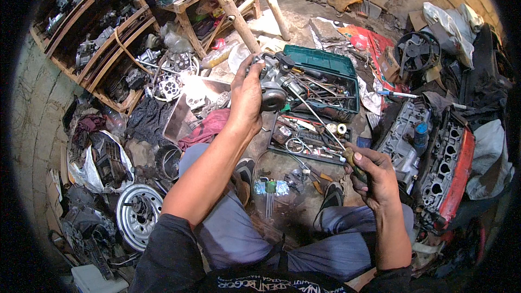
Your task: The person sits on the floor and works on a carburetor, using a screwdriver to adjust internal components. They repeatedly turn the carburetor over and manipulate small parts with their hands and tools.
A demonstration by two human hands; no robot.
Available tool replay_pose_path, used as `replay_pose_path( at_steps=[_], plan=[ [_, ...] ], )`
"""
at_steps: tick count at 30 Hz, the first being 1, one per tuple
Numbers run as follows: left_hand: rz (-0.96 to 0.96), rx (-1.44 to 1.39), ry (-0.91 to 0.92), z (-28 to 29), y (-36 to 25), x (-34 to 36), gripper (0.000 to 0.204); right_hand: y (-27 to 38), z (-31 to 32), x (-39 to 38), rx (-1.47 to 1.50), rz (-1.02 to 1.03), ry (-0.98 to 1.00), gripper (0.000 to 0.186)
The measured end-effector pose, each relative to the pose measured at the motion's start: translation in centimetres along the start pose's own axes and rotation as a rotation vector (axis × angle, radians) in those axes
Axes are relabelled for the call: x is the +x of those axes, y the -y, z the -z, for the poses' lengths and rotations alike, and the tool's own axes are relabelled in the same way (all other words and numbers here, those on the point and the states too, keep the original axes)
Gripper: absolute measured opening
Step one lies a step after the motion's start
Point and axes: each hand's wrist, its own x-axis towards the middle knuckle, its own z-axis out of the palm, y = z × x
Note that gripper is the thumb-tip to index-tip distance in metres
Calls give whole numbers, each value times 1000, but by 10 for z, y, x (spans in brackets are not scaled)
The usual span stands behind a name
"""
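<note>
My left hand point(245, 97) is raised in front of me, wrapped around a grey metal engine part point(277, 82) that resembles a throttle body, with a dark round mouth and a black fitting on top. In my right hand point(375, 176) is a long-shafted screwdriver point(319, 118), held by its amber-brown handle. Its shaft slants up and left, and the tip end meets the right side of the metal part; whether it sits in a screw cannot be made out.
Ahead stands an open green toolbox point(320, 58) full of tools, with a dark tool tray point(317, 154) nearer me. Cylinder heads point(442, 165) lie at right. A steel wheel point(124, 222) leans at lower left, below wooden shelves point(100, 40) of metal parts.
</note>
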Motion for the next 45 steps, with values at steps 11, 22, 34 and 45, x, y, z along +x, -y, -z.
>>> replay_pose_path(
  at_steps=[11, 22, 34, 45],
  plan=[
    [-18, 18, 33, 5, 4, 5, 48, -5, 9, 7, 272, -210, 138, 49],
    [240, -217, 83, -6, -7, 9, 20, 31, -2, -11, -338, 240, -4, 43],
    [590, -472, 102, -3, -2, 24, 36, 30, 0, -12, -1083, 1038, -253, 45],
    [510, -372, 136, -11, 1, 18, 46, 32, -8, -16, -1198, 1155, -249, 45]
  ],
)
